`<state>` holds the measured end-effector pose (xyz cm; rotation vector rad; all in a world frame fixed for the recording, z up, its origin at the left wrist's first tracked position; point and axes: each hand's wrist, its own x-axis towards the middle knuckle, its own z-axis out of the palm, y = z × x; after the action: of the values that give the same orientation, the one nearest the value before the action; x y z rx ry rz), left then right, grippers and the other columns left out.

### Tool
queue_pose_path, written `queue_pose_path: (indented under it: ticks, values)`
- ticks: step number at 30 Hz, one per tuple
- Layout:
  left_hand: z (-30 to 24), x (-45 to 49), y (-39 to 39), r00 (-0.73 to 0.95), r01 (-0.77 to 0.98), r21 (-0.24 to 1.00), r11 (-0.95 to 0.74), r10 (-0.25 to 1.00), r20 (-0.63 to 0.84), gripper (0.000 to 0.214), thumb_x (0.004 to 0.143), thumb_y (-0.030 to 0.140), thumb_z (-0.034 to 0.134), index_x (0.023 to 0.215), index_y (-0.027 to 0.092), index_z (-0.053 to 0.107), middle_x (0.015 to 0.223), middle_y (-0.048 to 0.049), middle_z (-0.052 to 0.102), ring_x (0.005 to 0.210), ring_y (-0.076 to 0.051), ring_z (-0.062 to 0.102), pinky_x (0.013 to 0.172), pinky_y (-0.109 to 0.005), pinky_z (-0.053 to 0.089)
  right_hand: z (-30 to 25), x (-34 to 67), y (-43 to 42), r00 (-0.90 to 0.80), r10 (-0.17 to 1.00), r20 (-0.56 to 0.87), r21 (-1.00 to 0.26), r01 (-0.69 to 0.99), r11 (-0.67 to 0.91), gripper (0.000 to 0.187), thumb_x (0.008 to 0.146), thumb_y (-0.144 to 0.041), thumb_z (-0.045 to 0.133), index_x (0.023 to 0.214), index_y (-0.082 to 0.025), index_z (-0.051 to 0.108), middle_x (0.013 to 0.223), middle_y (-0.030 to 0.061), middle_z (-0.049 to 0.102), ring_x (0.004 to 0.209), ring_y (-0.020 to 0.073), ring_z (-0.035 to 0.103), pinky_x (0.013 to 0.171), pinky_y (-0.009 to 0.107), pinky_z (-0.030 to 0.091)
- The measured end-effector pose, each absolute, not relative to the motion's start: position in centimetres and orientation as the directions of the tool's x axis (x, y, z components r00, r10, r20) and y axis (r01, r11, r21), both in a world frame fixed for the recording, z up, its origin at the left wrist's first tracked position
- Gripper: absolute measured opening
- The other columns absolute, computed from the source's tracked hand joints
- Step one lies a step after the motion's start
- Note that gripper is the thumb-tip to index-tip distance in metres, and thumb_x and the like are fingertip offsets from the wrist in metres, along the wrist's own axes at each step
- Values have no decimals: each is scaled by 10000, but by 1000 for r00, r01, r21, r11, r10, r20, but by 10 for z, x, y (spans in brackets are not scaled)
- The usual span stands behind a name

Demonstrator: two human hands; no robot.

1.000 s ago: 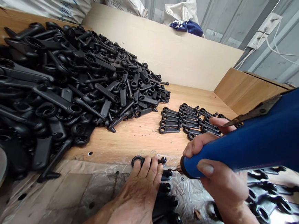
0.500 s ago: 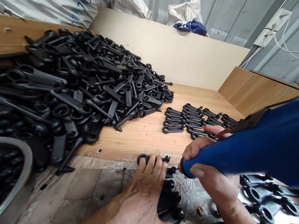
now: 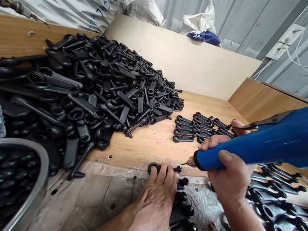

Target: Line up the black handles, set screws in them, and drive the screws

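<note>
My left hand (image 3: 153, 197) lies over a row of black plastic crank arms (image 3: 182, 212), fingers bent down over the farthest crank arm (image 3: 153, 168) and holding it on the bench. Its ring end sticks out left of my fingers and its small knob end to the right. My right hand (image 3: 229, 175) is wrapped around a blue power drill (image 3: 247, 151) with a metal lever on top. The drill's thin bit (image 3: 184, 164) points left, its tip at or very near the knob end of that crank arm; I cannot tell if it touches.
A big heap of black crank arms (image 3: 106, 79) covers the left. Others lie in rows (image 3: 185, 128) behind my right hand and at right (image 3: 282, 207). A metal-rimmed basin (image 3: 41, 170) of black parts stands front left. Another drill bit (image 3: 36, 17) juts in top left.
The view has shifted, so the scene sits further right. The drill has tilted flatter, and its bit has moved from the second crank arm's knob to the farthest one's.
</note>
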<state>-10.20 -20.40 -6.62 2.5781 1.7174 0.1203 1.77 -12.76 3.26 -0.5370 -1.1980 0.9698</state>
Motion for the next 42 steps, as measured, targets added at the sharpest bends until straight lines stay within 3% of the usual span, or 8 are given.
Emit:
queue_pose_path:
  ticks: [4, 8, 12, 17, 21, 23, 27, 42]
  values:
    - [-60, -104, -201, 425, 885, 239, -399, 903, -66, 707, 822, 449, 473, 1382, 59, 288, 1438, -243, 260, 1312, -432, 215, 990, -640, 273, 32, 20, -128, 36, 835, 549, -778, -342, 526, 469, 613, -225, 640, 1065, -260, 523, 622, -49, 606, 546, 156, 556, 553, 310, 467]
    - [-54, -104, -200, 421, 885, 258, -387, 903, -90, 704, 850, 489, 416, 1377, 39, 290, 1441, -263, 229, 1323, -434, 181, 1004, -648, 243, 32, 20, -129, 19, 845, 534, -789, -347, 506, 450, 610, -226, 645, 1043, -263, 528, 617, -50, 603, 546, 155, 551, 556, 314, 472]
    - [-47, -105, -203, 468, 866, 269, -422, 873, -136, 1092, 623, 674, 597, 1381, -21, 229, 1434, -319, 162, 1307, -497, 120, 1005, -660, 228, 32, 20, -130, 13, 848, 530, -790, -357, 499, 441, 609, -233, 647, 1032, -267, 528, 623, -48, 604, 549, 152, 548, 565, 313, 470]
    - [-46, -103, -206, 390, 906, 202, -372, 919, -56, 514, 905, 270, 337, 1367, 45, 314, 1423, -254, 278, 1314, -403, 239, 1004, -615, 275, 33, 21, -130, 24, 846, 532, -790, -345, 507, 436, 601, -240, 648, 1021, -263, 533, 616, -49, 601, 551, 154, 547, 578, 317, 457]
    - [-41, -105, -212, 417, 874, 309, -374, 905, -83, 1019, 671, 564, 633, 1401, 7, 192, 1453, -292, 126, 1331, -453, 81, 1039, -636, 199, 33, 20, -129, 22, 845, 534, -789, -345, 508, 452, 591, -245, 649, 1028, -263, 536, 608, -53, 596, 544, 154, 545, 568, 317, 453]
    - [-38, -106, -214, 423, 862, 354, -363, 899, -108, 1144, 596, 655, 633, 1407, 3, 157, 1458, -291, 89, 1335, -448, 23, 1049, -640, 162, 33, 20, -128, 21, 849, 528, -796, -338, 503, 467, 584, -247, 649, 1037, -263, 536, 605, -55, 592, 538, 155, 544, 546, 313, 452]
    - [-37, -107, -214, 408, 848, 418, -327, 905, -119, 1068, 682, 740, 444, 1405, 2, 170, 1468, -275, 64, 1340, -417, -27, 1068, -618, 92, 33, 20, -127, 13, 856, 517, -814, -302, 497, 486, 583, -246, 643, 1055, -262, 530, 599, -58, 585, 521, 155, 546, 507, 306, 451]
    - [-43, -105, -214, 406, 830, 438, -345, 913, -51, 1064, 653, 717, 497, 1412, 39, 186, 1470, -273, 117, 1341, -434, -2, 1066, -623, 92, 29, 22, -135, -45, 858, 512, -854, -134, 502, 403, 604, -265, 664, 970, -316, 503, 625, -32, 566, 533, 205, 565, 492, 364, 462]
